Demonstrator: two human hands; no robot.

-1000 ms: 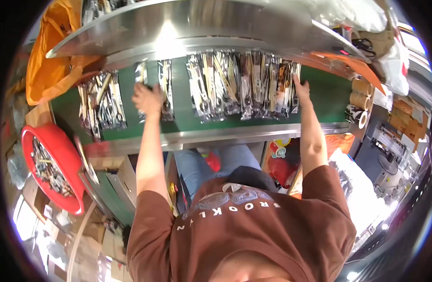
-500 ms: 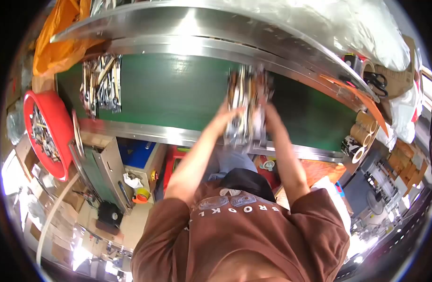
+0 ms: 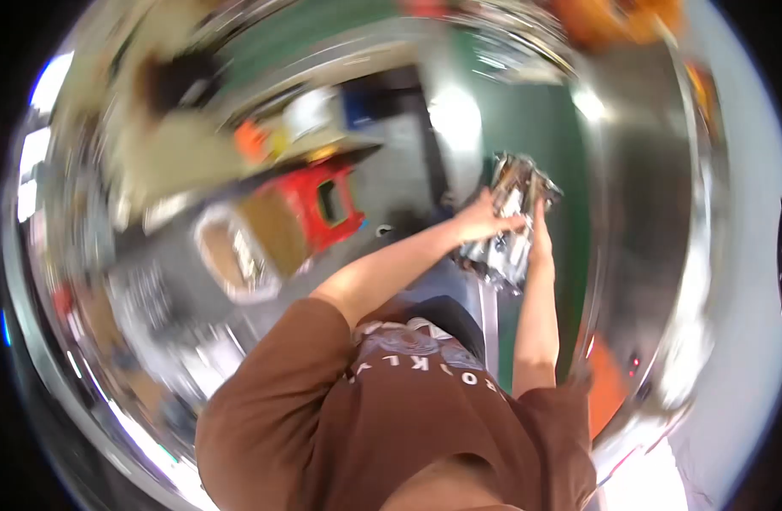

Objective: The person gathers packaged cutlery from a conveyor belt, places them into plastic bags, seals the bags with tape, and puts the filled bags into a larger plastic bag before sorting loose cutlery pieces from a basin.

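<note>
A bundle of long thin pieces in shiny clear plastic packets [image 3: 510, 230], with some brown and dark parts showing, is held over the green belt surface [image 3: 548, 119]. My left hand [image 3: 486, 220] grips it from the left, thumb and fingers laid across the packets. On the other side my right hand [image 3: 540, 238] is closed against the bundle's right edge, its fingers partly hidden. What exactly is inside the packets is too blurred to tell.
More shiny packets [image 3: 518, 64] lie farther up the belt. A metal rail [image 3: 638, 196] runs along the right. Left of me are a red plastic frame-like object [image 3: 327, 209] and a light oval container [image 3: 237, 255]. An orange bag [image 3: 616, 21] hangs at the top.
My body and view have swung to the left, so the belt now runs away from me. Both hands have stayed on the bundle, which has turned along with me.
</note>
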